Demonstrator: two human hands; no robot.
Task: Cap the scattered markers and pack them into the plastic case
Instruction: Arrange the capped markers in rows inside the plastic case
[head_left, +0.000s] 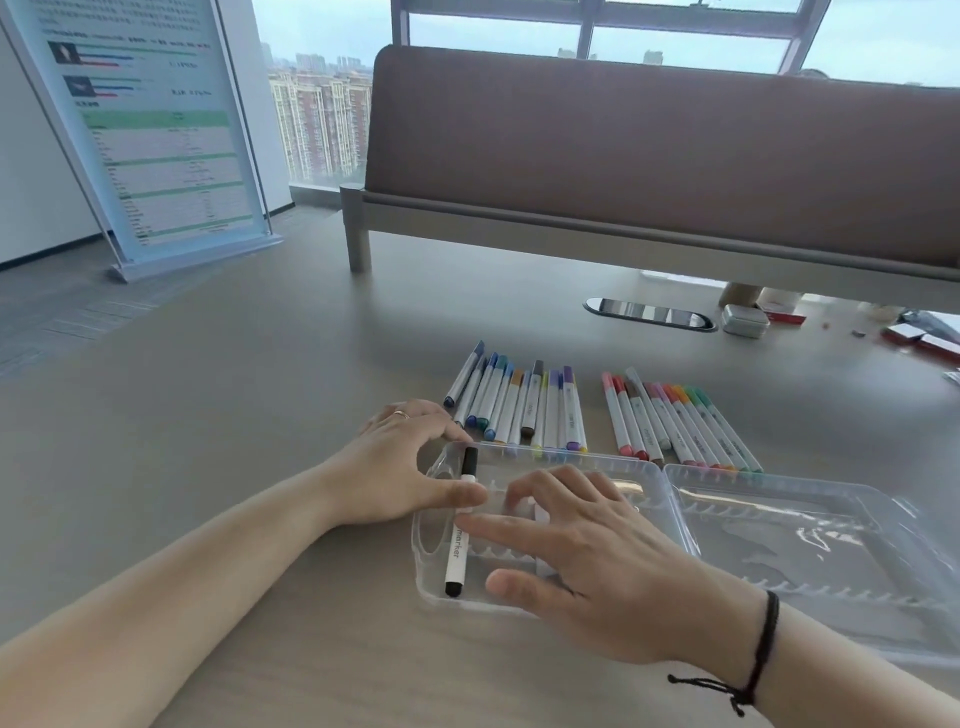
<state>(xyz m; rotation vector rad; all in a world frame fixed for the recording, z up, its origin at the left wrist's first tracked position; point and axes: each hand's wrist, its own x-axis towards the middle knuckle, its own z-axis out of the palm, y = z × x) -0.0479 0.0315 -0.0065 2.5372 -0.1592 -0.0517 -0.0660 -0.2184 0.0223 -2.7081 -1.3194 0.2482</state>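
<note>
Markers still loose lie in two rows on the bench (260, 415), a blue-purple group (519, 410) and a red-green group (675, 426), just beyond the open plastic case (597, 462). One black marker (460, 525) lies at its left end. My left hand (400, 462) rests released with its thumb on that marker; my right hand (582, 545), fingers spread, touches it with the forefinger.

My left hand (400, 467) reaches in from the lower left on a bare forearm, palm down, fingers spread and gently bent, thumb stretched toward the right, a ring on one finger. My right hand (587, 551) comes in from the lower right, palm down, fingers fanned and lightly curved, index finger extended leftward, a black cord bracelet (763, 654) round its wrist.
</note>
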